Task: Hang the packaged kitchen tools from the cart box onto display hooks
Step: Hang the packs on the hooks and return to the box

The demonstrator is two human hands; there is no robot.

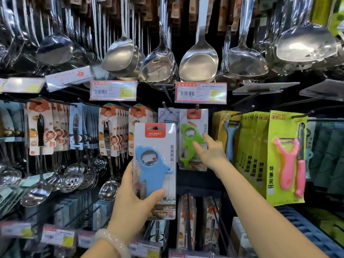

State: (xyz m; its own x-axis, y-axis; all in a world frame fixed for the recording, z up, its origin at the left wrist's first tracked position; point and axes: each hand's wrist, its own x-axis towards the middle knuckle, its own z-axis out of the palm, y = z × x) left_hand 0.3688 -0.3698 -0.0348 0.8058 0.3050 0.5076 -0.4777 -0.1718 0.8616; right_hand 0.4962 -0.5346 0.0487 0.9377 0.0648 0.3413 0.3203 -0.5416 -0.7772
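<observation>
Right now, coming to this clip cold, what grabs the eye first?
The left hand holds up a carded blue shark-shaped opener at centre frame. Just right of it, the right hand reaches to a matching green shark opener already hanging on a hook. Above both, a row of shiny steel ladles and spatulas fills the top of the display.

blue-opener card (154,170): "TOOL SERIES", "厨房用品" | yellow peeler card (285,157): "特惠装" | price tag (113,90): "16.00"
</observation>
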